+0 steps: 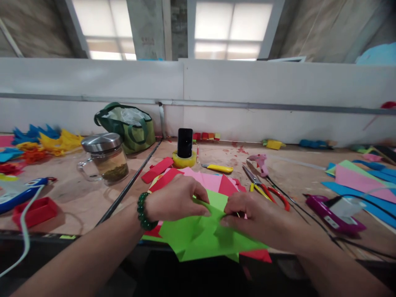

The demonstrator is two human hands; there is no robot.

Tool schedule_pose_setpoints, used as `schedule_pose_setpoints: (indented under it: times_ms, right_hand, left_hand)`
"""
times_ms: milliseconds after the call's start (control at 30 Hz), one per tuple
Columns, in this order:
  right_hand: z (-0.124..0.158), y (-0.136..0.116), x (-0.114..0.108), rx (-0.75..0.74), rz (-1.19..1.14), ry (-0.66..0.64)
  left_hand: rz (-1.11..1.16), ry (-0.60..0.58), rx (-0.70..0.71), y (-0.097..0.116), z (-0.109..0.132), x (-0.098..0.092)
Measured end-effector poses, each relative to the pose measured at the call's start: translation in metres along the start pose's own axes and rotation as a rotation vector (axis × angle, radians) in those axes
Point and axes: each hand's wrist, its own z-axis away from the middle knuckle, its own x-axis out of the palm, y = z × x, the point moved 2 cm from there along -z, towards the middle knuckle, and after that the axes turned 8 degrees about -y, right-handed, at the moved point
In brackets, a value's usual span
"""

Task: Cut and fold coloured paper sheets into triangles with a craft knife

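Note:
A bright green sheet of paper (207,237) with creases is held up near the table's front edge, over a pile of pink (208,180) and red paper (227,186). My left hand (179,198), with a dark green bead bracelet (144,211) on the wrist, pinches the green sheet's upper part between thumb and fingers. Close by on the right, my right hand (247,210) pinches the same sheet, its fingers curled in. Part of the sheet lies beneath both hands and hangs over the table edge.
Behind the paper are a phone (185,143) on a yellow tape roll (185,159), a yellow cutter (219,168), scissors (262,187) and a pink glue gun (261,163). A glass mug (108,161) and green bag (137,134) stand left. A purple power strip (335,216) lies right.

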Motion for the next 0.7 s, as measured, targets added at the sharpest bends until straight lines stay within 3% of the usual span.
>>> schedule_pose_setpoints:
  times_ms: [133,367,533,600,700]
  right_hand:
    - [0.003,0.005,0.002,-0.006,0.003,0.012]
    - [0.002,0.005,0.004,-0.017,-0.001,-0.01]
    - [0.005,0.004,-0.003,0.007,-0.034,-0.011]
    - [0.012,0.014,-0.011,0.002,-0.173,0.121]
    - [0.027,0.039,-0.019,-0.064,-0.558,0.472]
  left_hand:
    - [0.146,-0.071,0.033,-0.003,-0.005,0.005]
    - [0.173,-0.136,0.018,0.0,-0.006,0.01]
    - [0.186,-0.065,0.014,0.001,-0.003,0.014]
    - [0.219,-0.002,-0.015,-0.003,0.0,0.011]
    - [0.263,0.117,-0.04,-0.008,0.005,0.003]
